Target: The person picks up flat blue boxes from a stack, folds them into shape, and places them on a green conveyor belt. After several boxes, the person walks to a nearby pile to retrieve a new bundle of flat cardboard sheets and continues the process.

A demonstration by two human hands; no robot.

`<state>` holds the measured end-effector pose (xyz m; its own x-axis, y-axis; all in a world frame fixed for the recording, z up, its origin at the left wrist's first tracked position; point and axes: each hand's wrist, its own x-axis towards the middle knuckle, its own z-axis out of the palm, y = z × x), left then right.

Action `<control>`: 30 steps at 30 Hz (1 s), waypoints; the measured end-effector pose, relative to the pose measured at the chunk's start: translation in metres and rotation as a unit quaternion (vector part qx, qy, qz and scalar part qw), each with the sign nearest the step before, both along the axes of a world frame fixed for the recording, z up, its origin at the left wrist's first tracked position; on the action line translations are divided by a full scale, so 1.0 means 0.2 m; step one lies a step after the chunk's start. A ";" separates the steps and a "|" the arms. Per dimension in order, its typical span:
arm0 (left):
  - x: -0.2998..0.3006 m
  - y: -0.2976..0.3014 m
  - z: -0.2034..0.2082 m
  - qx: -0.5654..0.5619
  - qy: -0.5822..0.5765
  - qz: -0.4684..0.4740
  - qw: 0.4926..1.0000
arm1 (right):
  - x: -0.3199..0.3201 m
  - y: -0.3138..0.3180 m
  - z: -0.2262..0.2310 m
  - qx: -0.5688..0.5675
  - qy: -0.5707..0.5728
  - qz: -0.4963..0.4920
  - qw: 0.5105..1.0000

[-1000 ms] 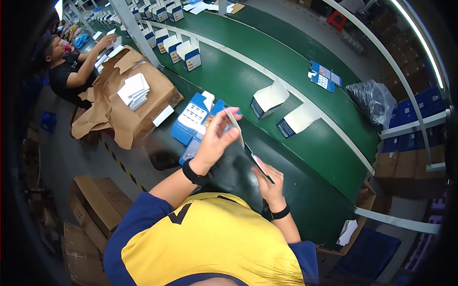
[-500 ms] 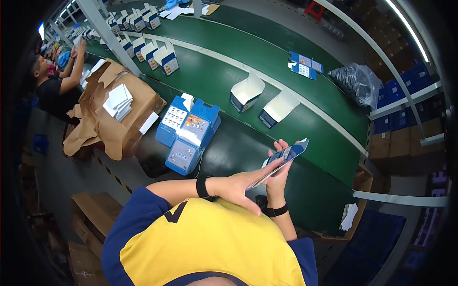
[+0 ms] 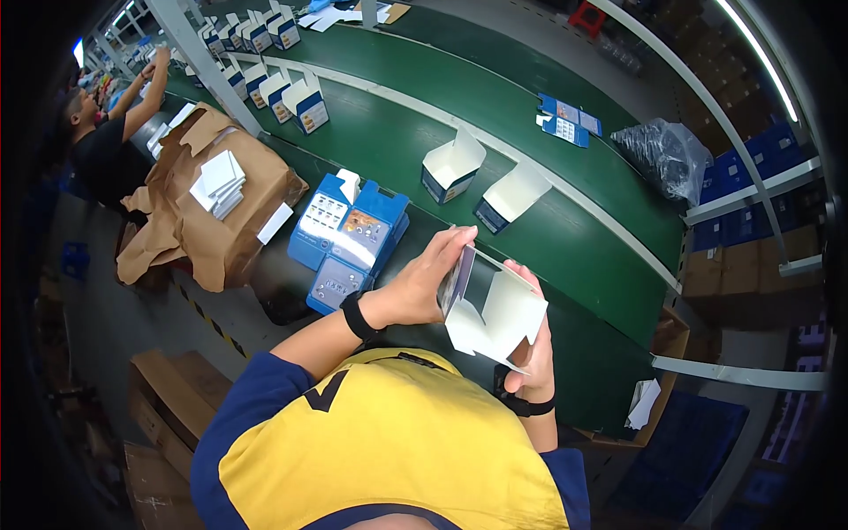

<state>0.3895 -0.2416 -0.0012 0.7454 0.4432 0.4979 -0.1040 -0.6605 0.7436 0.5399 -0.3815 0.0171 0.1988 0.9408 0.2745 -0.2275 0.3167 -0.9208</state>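
Note:
Between my two hands is a cardboard box (image 3: 517, 320), spread into an open tube with its white inside and loose flaps showing. My left hand (image 3: 427, 281) presses flat fingers along the box's printed left side. Round the right side of the box curls my right hand (image 3: 537, 358), with fingertips at the far edge and thumb near the bottom. To the left lies a stack of flat blue printed cartons (image 3: 349, 238) on the dark bench. Just beyond my hands, two erected boxes with raised white flaps, a nearer one (image 3: 508, 199) and another (image 3: 452, 168), stand on the green conveyor belt.
A torn brown-paper bundle (image 3: 256, 168) holding white folded sheets (image 3: 219, 184) sits at the left, near a co-worker (image 3: 115, 132) with raised arms. Several open boxes (image 3: 305, 102) line the belt farther off. A flat blue carton (image 3: 565, 119) and a clear plastic bag (image 3: 662, 155) lie at the far right.
The flat folded carton in my hands is now opened into a hollow box. My left hand has moved up to its left side. The standing boxes have shifted slightly left along the belt.

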 end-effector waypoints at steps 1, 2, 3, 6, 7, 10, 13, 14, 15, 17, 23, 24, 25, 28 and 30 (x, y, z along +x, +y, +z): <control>0.00 0.00 0.00 0.021 -0.013 -0.001 1.000 | 0.02 0.00 0.00 -0.011 -0.004 0.004 1.000; 0.00 0.00 0.01 0.020 -0.012 -0.001 1.000 | 0.04 0.00 0.00 -0.023 -0.008 0.007 1.000; -0.01 -0.01 0.02 0.035 0.002 -0.005 0.999 | 0.04 0.00 -0.01 -0.034 -0.012 0.011 0.999; -0.02 -0.04 0.03 0.067 0.031 -0.011 0.997 | 0.02 0.01 0.04 -0.119 -0.009 -0.063 0.991; -0.02 -0.06 0.01 0.082 0.020 -0.016 0.996 | 0.01 0.02 0.05 -0.161 -0.007 -0.099 0.982; -0.02 -0.09 -0.02 0.111 -0.001 -0.028 0.993 | -0.01 0.04 0.03 -0.078 0.014 -0.128 0.989; 0.01 -0.11 0.04 0.103 -0.020 -0.074 0.992 | -0.05 0.06 0.04 0.014 0.181 -0.122 0.976; 0.01 -0.11 0.05 0.104 -0.019 -0.075 0.992 | -0.07 0.07 0.06 0.065 0.333 -0.097 0.936; 0.00 -0.11 0.06 0.077 -0.015 -0.069 0.994 | -0.07 0.07 0.07 0.112 0.475 -0.067 0.870; 0.00 -0.11 0.07 0.023 -0.007 -0.058 0.998 | -0.04 0.05 0.04 0.058 0.339 -0.070 0.936; -0.02 -0.12 0.09 0.020 0.023 -0.058 0.998 | 0.04 0.03 -0.03 -0.073 -0.102 -0.108 0.986; -0.02 -0.12 0.08 -0.013 0.024 -0.054 0.998 | 0.06 0.04 -0.03 -0.072 -0.101 -0.107 0.986; -0.02 -0.13 0.07 -0.046 0.024 -0.052 0.997 | 0.09 0.06 -0.04 0.004 -0.179 -0.093 0.979; -0.02 -0.13 0.10 -0.085 -0.012 -0.044 0.995 | 0.11 0.09 -0.02 0.155 -0.326 -0.061 0.931; -0.03 -0.12 0.12 -0.104 -0.030 -0.036 0.993 | 0.03 0.09 0.02 0.043 -0.256 -0.104 0.960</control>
